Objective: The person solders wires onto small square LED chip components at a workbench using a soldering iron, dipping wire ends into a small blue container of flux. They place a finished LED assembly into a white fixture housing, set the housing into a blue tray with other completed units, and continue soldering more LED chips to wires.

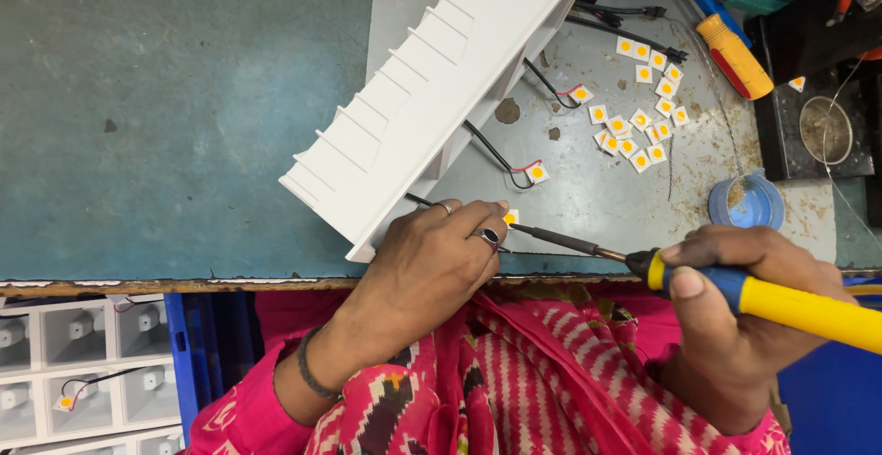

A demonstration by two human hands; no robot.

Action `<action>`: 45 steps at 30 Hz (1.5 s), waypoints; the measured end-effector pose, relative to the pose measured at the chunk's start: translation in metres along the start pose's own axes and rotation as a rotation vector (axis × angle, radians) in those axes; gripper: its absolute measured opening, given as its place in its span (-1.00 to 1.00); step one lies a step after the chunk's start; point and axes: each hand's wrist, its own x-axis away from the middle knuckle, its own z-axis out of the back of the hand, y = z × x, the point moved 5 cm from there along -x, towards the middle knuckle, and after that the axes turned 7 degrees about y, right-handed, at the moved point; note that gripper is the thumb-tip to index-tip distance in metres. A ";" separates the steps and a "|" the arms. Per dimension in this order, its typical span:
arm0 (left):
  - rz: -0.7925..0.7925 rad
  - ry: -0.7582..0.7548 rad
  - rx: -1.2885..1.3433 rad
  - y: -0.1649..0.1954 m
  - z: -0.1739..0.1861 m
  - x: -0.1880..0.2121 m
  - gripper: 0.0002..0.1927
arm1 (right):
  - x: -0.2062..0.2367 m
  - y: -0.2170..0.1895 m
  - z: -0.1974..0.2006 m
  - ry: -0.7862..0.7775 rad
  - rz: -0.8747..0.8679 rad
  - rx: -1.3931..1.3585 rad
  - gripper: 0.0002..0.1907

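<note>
Grey desk (184, 96) filling upper frame. Left hand (441, 253) pinching small yellow chip (511, 218) at centre, beside white ribbed case (441, 78). Right hand (735, 280) gripping soldering iron (698, 276), tip touching chip. Chip looking tiny, light, breakable; holding edges seeming best.

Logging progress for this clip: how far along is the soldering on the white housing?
Done, it seems: two chips already hang on wires from the white housing. In hand: the left hand pins a chip at the table edge while the right hand brings the soldering iron tip to it. Left: a pile of loose chips lies unwired on the table.
</note>
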 end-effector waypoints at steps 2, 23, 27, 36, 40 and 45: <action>0.006 0.005 0.002 0.000 0.000 0.000 -0.94 | 0.000 -0.001 -0.003 -0.006 -0.034 -0.007 -0.73; 0.013 -0.008 0.019 -0.001 0.001 0.001 -0.96 | 0.008 0.009 0.007 0.068 -0.064 -0.114 -0.72; 0.020 0.003 0.029 0.000 0.001 0.000 -0.95 | 0.010 0.008 0.000 0.058 -0.100 -0.086 -0.74; 0.016 0.024 0.021 0.000 0.002 -0.001 -0.90 | 0.005 0.003 -0.007 0.036 -0.113 -0.072 -0.77; 0.009 0.022 0.012 0.000 0.002 0.000 -0.91 | 0.009 0.006 -0.001 0.082 -0.093 -0.110 -0.76; 0.022 0.010 0.025 0.000 0.002 0.000 -0.93 | 0.012 0.014 0.010 0.114 -0.058 -0.142 -0.72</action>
